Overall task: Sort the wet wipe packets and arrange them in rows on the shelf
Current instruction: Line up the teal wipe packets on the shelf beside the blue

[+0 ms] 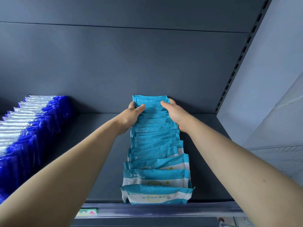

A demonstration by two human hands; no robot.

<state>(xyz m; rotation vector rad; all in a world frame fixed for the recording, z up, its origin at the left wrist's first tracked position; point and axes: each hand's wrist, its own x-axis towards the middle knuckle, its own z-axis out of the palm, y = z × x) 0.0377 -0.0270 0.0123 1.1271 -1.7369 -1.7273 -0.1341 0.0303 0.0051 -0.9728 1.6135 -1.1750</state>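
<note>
Teal row: the teal row point(155, 145) of packets sits right of centre on the shelf point(98, 161). It runs from the front lip to the back panel point(147, 63).
Row axis: the long axis goes front to back, nearly square to the shelf edge. The far end bends slightly to the left.
Packet axis: each packet stands on a long edge, with its length across the shelf from left to right and its face to the front. They overlap like shingles, and I cannot judge which way they lean.
Left hand: the left hand point(131, 115) grips the far left side of the row, thumb on top and fingers curled round the edge.
Right hand: the right hand point(176, 115) grips the far right side in the same way, so the back packets are squeezed between the two hands.
Blue row: the blue row point(32, 128) lies well apart at the left and also runs front to back.
Done: the colours are sorted, one row each, and both rows look full in depth.
Step in hand: probably squaring up the back of the teal row.
Left: the front teal packets sit wider and looser than the back ones and may need tidying. Whether more packets wait off-shelf is not shown.
Tag: a green tag point(88, 212) sits on the front rail.
</note>
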